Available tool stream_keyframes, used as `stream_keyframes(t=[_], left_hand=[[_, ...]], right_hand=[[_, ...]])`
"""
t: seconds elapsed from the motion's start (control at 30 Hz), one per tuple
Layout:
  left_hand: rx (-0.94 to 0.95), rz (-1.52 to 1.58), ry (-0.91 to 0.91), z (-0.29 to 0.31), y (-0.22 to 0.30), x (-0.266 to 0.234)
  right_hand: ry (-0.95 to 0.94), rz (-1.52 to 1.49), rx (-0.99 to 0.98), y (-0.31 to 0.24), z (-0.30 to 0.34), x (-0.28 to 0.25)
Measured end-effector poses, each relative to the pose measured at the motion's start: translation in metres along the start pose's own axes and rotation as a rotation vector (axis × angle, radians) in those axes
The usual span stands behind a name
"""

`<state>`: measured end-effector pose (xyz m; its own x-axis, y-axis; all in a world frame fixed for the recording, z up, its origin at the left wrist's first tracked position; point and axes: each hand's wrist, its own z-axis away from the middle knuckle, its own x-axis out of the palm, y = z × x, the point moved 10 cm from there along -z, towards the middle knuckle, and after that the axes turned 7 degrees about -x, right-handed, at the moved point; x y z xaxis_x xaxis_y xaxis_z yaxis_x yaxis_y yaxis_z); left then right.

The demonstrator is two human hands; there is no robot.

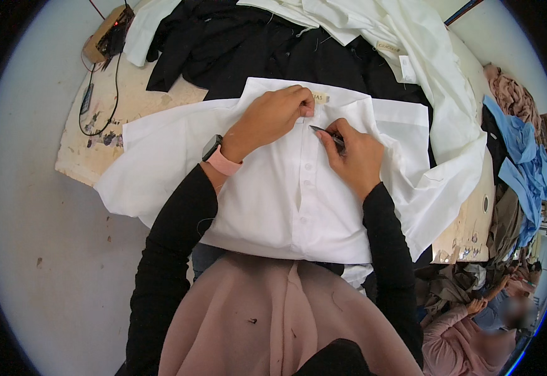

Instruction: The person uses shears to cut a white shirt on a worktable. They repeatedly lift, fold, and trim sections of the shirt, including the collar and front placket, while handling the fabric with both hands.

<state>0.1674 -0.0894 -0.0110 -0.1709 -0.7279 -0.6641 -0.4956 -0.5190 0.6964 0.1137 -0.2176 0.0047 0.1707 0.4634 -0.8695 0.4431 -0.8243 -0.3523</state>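
A white button-up shirt (261,207) lies front up over the near edge of the table, its collar pointing away from me. My left hand (279,116) is closed in a pinch at the top of the button placket, just below the collar label (319,98); the fingertips partly hide what they grip. In my right hand (356,153) is a small dark pointed tool, which looks like thread snips (336,140). Its tip is at the placket, slightly below and right of my left fingers. Several white buttons run down the placket toward me.
Black garments (242,47) and more white garments (455,113) cover the back and right of the wooden table (76,153). A small box with wires (107,34) stands at the far left. Blue and brown clothes (524,163) are heaped at the right. Other people (474,341) sit at lower right.
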Motion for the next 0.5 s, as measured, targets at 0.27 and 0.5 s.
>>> stream_keyframes(t=[0.27,0.5], left_hand=[[-0.067,0.118,0.003,-0.001,-0.011,0.000],[-0.170,0.213,-0.049,-0.002,-0.023,0.003]], right_hand=[[0.098,0.368,-0.235,-0.021,-0.016,-0.007],[0.030,0.329,-0.156,-0.012,-0.026,-0.002]])
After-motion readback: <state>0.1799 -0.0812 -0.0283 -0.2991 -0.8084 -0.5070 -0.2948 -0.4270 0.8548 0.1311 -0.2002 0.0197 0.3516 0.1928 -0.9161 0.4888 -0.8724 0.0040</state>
